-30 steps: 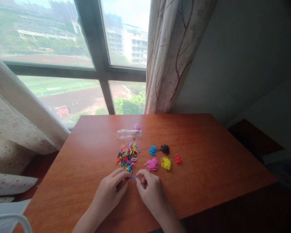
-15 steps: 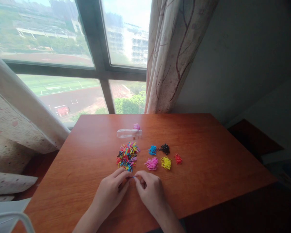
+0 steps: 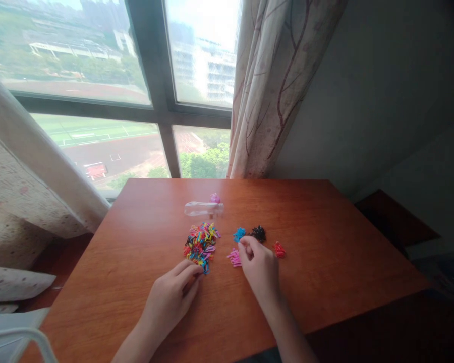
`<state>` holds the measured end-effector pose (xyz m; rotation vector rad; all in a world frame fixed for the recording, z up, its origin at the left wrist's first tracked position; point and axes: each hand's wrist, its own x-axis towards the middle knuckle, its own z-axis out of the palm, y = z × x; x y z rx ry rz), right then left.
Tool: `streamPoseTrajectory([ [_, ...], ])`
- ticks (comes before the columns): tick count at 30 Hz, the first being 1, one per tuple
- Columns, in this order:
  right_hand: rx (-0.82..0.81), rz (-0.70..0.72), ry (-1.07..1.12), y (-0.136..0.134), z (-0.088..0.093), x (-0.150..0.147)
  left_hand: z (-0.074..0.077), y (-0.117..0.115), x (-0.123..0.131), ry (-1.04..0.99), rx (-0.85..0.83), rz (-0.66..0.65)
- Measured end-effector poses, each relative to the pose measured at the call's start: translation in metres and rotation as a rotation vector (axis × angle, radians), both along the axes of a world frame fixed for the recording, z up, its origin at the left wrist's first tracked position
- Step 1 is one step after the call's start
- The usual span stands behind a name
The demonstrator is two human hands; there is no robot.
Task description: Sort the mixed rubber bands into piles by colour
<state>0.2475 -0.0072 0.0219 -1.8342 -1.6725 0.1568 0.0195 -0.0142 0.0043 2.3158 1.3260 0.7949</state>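
My left hand is closed in a pinch at the near edge of a mixed pile of coloured rubber bands; whatever sits between its fingertips is hidden. My right hand also pinches, its fingertips just at the near side of a small heap of blue rubber bands. What it grips is too small to make out. Pink rubber bands lie left of the right hand, partly covered by it. Behind the hand are black rubber bands, and red ones lie to its right. The yellow heap is hidden.
A clear plastic bottle-like container lies on its side farther back on the wooden table, with a pink object behind it. The window and curtains stand beyond the table's far edge.
My hands were together, with a thin dark and blue strand between their fingertips. Since then my right hand has moved forward and right to the blue heap; my left hand stayed near the mixed pile.
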Motion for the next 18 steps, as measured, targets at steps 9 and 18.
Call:
streamPoseTrajectory([
  [9,-0.14,-0.034,-0.187,0.027,-0.001,0.008,0.004,0.0,0.001,0.022,0.008,-0.025],
  [18,-0.103,0.022,-0.081,-0.001,0.002,0.007,0.004,-0.001,0.001,0.006,-0.005,-0.022],
])
